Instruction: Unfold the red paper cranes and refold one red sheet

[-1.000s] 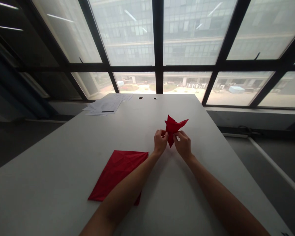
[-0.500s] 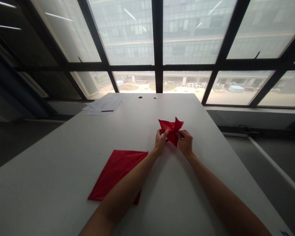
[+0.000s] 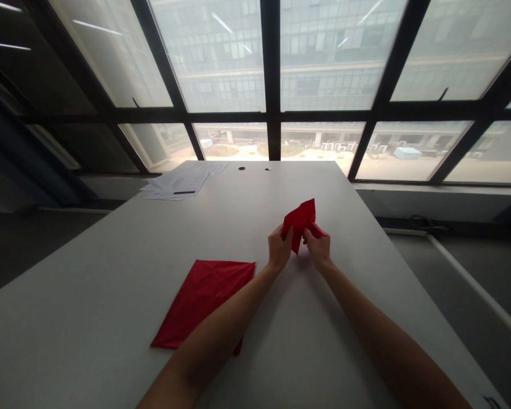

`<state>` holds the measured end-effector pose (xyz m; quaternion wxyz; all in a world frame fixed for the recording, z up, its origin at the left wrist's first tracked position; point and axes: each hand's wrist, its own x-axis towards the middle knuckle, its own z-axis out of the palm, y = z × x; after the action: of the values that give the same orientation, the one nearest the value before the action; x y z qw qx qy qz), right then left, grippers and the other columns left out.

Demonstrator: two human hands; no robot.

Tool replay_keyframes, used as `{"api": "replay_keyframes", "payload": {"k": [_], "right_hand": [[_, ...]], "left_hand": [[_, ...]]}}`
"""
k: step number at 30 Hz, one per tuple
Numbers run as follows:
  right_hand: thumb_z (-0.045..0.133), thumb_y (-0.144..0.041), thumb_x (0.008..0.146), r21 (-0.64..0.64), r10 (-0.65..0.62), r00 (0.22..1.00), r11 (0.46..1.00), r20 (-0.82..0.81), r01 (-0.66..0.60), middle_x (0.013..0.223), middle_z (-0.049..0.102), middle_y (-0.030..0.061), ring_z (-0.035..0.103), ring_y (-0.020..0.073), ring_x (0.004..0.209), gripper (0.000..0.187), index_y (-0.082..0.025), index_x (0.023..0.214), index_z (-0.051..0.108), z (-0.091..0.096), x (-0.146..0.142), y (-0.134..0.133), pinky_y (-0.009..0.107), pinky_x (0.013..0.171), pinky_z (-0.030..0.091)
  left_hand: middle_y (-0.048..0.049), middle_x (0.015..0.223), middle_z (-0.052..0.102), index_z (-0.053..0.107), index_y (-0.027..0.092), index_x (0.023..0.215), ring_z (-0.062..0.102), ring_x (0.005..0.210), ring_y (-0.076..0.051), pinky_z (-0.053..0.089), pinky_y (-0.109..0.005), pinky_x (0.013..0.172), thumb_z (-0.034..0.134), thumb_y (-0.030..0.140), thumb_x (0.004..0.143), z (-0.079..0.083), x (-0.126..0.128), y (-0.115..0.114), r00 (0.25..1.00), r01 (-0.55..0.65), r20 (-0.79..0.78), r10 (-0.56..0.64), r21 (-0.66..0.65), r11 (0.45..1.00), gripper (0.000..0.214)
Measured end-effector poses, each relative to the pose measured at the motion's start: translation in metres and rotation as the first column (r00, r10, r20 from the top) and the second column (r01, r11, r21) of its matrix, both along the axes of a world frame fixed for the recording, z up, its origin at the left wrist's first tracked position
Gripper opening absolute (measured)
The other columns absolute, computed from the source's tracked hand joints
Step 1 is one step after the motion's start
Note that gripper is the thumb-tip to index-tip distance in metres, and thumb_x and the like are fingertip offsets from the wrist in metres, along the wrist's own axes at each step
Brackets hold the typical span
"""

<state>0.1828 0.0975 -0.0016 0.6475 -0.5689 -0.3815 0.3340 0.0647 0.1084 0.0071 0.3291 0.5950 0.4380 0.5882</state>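
A small piece of folded red paper (image 3: 300, 218) with pointed flaps is held up just above the white table (image 3: 123, 255). My left hand (image 3: 278, 245) grips its left side, thumb in front and the other fingers behind. At its lower right, my right hand (image 3: 318, 244) pinches a flap between thumb and fingers. To the left lies a larger creased red sheet (image 3: 204, 295), flat on the table. My left forearm hides part of that sheet.
White papers (image 3: 181, 179) lie spread at the far left of the table, with a dark pen-like strip (image 3: 184, 192) on them. Two round holes, one of them here (image 3: 241, 168), are near the far edge. Windows (image 3: 323, 57) stand beyond.
The folded red paper has been turned and tilted, so a broad face shows and one flap points up. My right hand has shifted slightly left and lower along it.
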Motion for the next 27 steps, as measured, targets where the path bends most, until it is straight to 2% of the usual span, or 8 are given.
{"api": "replay_keyframes", "payload": {"k": [3, 7, 10, 13, 16, 19, 24, 27], "right_hand": [[0.068, -0.044, 0.07, -0.001, 0.086, 0.988, 0.996, -0.126, -0.087, 0.069, 0.068, 0.0035, 0.06, 0.0171, 0.06, 0.027, -0.018, 0.077, 0.066, 0.001, 0.001, 0.002, 0.03, 0.056, 0.048], [0.076, -0.038, 0.064, 0.01, 0.202, 0.948, 0.978, -0.247, -0.206, 0.072, 0.069, 0.0043, 0.063, 0.0173, 0.065, 0.027, -0.017, 0.077, 0.065, 0.006, 0.002, 0.0, 0.033, 0.063, 0.054], [0.08, -0.032, 0.059, 0.002, 0.253, 0.926, 0.965, -0.281, -0.263, 0.07, 0.068, 0.0035, 0.063, 0.017, 0.064, 0.026, -0.016, 0.074, 0.065, 0.01, 0.006, -0.002, 0.033, 0.063, 0.055], [0.082, -0.027, 0.054, -0.014, 0.273, 0.922, 0.958, -0.275, -0.287, 0.068, 0.068, 0.0033, 0.063, 0.0173, 0.064, 0.027, -0.016, 0.072, 0.066, 0.014, 0.012, -0.001, 0.033, 0.063, 0.055], [0.083, -0.024, 0.052, -0.016, 0.25, 0.94, 0.965, -0.232, -0.261, 0.07, 0.07, 0.0042, 0.064, 0.0177, 0.065, 0.029, -0.015, 0.075, 0.068, 0.019, 0.017, 0.001, 0.034, 0.063, 0.055], [0.083, -0.027, 0.054, -0.006, 0.181, 0.97, 0.983, -0.162, -0.184, 0.075, 0.072, 0.0053, 0.064, 0.0178, 0.065, 0.034, -0.015, 0.083, 0.07, 0.019, 0.019, 0.003, 0.032, 0.062, 0.053], [0.079, -0.038, 0.063, 0.036, 0.021, 0.998, 0.999, -0.064, -0.019, 0.068, 0.068, 0.0031, 0.06, 0.0163, 0.059, 0.033, -0.015, 0.084, 0.069, 0.008, 0.019, 0.009, 0.029, 0.056, 0.048], [0.076, -0.042, 0.066, 0.06, -0.077, 0.997, 0.995, -0.025, 0.078, 0.065, 0.066, 0.0021, 0.057, 0.0156, 0.057, 0.033, -0.014, 0.08, 0.068, 0.0, 0.021, 0.014, 0.03, 0.055, 0.046]], "left_hand": [[0.0013, 0.059, 0.055, 0.06, 0.016, 0.066, 0.043, 0.056, -0.012, 0.031, -0.024, 0.052, 0.057, 0.049, 0.091, -0.003, -0.001, 0.003, 0.999, -0.05, 0.006, 0.05, -0.019, 0.999, 0.041], [0.0032, 0.057, 0.049, 0.056, 0.016, 0.063, 0.037, 0.054, -0.011, 0.028, -0.024, 0.051, 0.056, 0.05, 0.091, -0.004, -0.005, 0.005, 0.997, -0.077, -0.007, 0.077, -0.011, 0.997, 0.044], [0.0032, 0.057, 0.049, 0.059, 0.017, 0.064, 0.038, 0.055, -0.011, 0.03, -0.023, 0.053, 0.057, 0.049, 0.091, 0.0, -0.008, 0.005, 0.997, -0.068, -0.027, 0.068, 0.011, 0.998, 0.042], [0.0007, 0.062, 0.055, 0.064, 0.017, 0.069, 0.045, 0.061, -0.013, 0.035, -0.023, 0.057, 0.059, 0.048, 0.09, 0.004, -0.012, 0.005, 0.998, -0.06, -0.019, 0.061, 0.026, 0.998, 0.038], [-0.0011, 0.067, 0.059, 0.065, 0.018, 0.069, 0.049, 0.065, -0.015, 0.038, -0.023, 0.06, 0.064, 0.048, 0.086, 0.002, -0.015, 0.01, 0.995, -0.071, 0.073, 0.072, -0.012, 0.997, 0.035], [0.0004, 0.062, 0.055, 0.061, 0.017, 0.065, 0.045, 0.059, -0.013, 0.036, -0.023, 0.055, 0.067, 0.05, 0.084, -0.007, -0.015, 0.018, 0.983, -0.089, 0.152, 0.1, -0.079, 0.993, 0.038], [-0.001, 0.065, 0.058, 0.062, 0.014, 0.073, 0.049, 0.057, -0.011, 0.038, -0.022, 0.053, 0.064, 0.055, 0.082, -0.025, -0.012, 0.033, 0.953, -0.075, 0.277, 0.124, -0.179, 0.981, 0.042], [-0.002, 0.068, 0.06, 0.064, 0.013, 0.08, 0.051, 0.059, -0.012, 0.041, -0.022, 0.054, 0.062, 0.056, 0.083, -0.029, -0.011, 0.037, 0.94, -0.06, 0.318, 0.122, -0.2, 0.978, 0.043]]}}
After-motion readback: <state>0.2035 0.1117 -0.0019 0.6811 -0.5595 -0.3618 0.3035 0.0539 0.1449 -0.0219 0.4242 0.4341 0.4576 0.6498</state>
